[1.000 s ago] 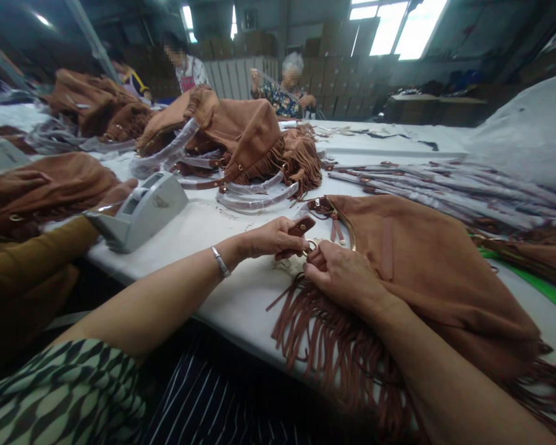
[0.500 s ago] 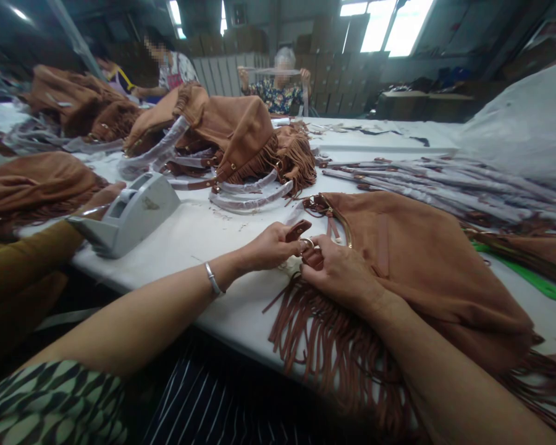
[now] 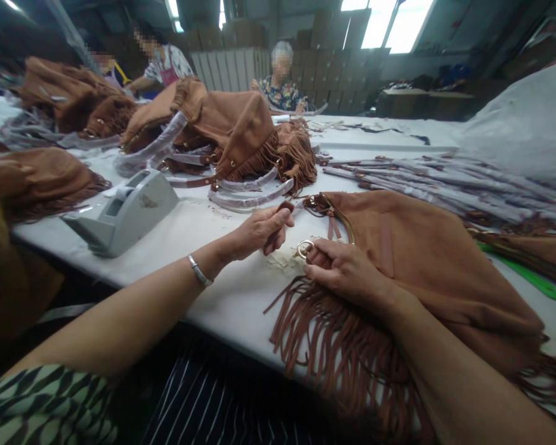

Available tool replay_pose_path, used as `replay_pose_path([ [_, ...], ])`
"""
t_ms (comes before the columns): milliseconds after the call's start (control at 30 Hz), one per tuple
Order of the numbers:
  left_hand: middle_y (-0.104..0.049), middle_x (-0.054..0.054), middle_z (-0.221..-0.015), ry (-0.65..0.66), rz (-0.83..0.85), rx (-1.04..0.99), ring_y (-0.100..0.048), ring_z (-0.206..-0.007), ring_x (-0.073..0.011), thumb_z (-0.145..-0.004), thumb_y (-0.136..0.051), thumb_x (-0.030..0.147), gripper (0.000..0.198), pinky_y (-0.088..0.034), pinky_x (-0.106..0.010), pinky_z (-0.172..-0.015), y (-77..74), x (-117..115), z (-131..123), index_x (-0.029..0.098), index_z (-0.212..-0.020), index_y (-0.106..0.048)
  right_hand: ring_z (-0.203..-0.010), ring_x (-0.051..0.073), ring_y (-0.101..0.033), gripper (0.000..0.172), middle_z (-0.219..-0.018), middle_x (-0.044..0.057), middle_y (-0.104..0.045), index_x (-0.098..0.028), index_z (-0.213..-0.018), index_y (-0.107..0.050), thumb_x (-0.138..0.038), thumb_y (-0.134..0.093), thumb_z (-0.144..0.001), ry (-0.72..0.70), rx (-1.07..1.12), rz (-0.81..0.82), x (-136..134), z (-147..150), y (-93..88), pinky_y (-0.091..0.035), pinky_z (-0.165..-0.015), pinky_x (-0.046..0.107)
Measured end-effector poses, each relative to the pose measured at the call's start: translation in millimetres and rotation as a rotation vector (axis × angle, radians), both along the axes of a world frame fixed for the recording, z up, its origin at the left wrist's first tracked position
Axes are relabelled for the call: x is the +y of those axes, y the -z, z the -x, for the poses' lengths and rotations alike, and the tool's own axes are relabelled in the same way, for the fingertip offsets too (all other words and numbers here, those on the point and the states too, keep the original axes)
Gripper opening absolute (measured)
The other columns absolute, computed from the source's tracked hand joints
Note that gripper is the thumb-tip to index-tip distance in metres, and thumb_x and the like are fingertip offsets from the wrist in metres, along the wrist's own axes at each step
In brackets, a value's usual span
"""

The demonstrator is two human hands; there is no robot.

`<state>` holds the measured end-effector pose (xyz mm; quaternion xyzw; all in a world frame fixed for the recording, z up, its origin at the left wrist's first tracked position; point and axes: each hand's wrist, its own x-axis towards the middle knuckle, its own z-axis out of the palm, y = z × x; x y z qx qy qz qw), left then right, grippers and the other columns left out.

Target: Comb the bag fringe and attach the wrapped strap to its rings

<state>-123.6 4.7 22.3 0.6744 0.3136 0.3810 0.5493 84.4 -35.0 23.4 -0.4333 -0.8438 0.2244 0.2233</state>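
Got the ring (image 3: 299, 248) gripped in my right hand (image 3: 345, 266) mid-frame, bag (image 3: 438, 259) sprawled to its right; left hand (image 3: 259, 231) clutches a strap (image 3: 285, 206).

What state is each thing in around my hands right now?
Left hand: closed on a brown strap end.
Right hand: closed at the gold ring.
Gold ring: held, apart from the left hand.
Near bag: lying on the table; zip state unclear.
Fringe: loose, spread out.
Grey dispenser: standing on its base.
Long straps: heaped, plastic-wrapped.
Green tool: lying down, partly covered.
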Motion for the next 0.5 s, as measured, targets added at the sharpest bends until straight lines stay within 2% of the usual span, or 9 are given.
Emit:
replay_pose_path([
  [67, -0.051, 0.003, -0.055, -0.131, -0.051, -0.076, -0.039, -0.034, -0.0065, -0.086, -0.044, 0.055, 0.041, -0.026, -0.017, -0.032, 7.0, -3.6, 2.8, 0.015, -0.090, -0.043, -0.059, 0.010, -0.050, 0.011, -0.067, -0.001, -0.057, -0.016, -0.076, -0.053, -0.026, -0.056, -0.078, 0.024, 0.028, -0.002, 0.0, 0.9, -1.2, -0.038, -0.058, 0.021],
  [133, -0.050, 0.003, -0.056, -0.154, -0.071, -0.079, -0.040, -0.035, -0.0058, -0.086, -0.047, 0.052, 0.038, -0.027, -0.016, -0.032, 11.9, -6.6, 5.1, 0.014, -0.088, -0.044, -0.057, 0.009, -0.050, 0.010, -0.064, -0.002, -0.056, -0.017, -0.075, -0.053, -0.025, -0.057, -0.078, 0.036, 0.044, -0.015, -0.7, 1.6, -2.6, -0.038, -0.057, 0.020],
  [300, -0.045, 0.002, -0.052, 0.062, 0.042, 0.077, -0.038, -0.038, -0.0049, -0.087, -0.045, 0.051, 0.040, -0.028, -0.015, -0.036, 13.0, -9.7, 13.5, 0.012, -0.085, -0.051, -0.058, 0.010, -0.050, 0.009, -0.066, -0.001, -0.057, -0.017, -0.074, -0.053, -0.025, -0.057, -0.076, 0.050, 0.004, -0.044, -3.4, 3.5, -4.1, -0.039, -0.059, 0.022],
  [500, -0.039, 0.004, -0.051, 0.272, 0.085, 0.204, -0.032, -0.040, -0.0047, -0.090, -0.044, 0.042, 0.033, -0.025, -0.015, -0.037, 4.7, -11.5, 27.4, 0.012, -0.099, -0.053, -0.059, 0.011, -0.052, 0.010, -0.067, 0.000, -0.058, -0.017, -0.075, -0.054, -0.027, -0.056, -0.077, 0.083, -0.005, -0.035, -2.6, 6.4, -3.3, -0.040, -0.060, 0.023],
])
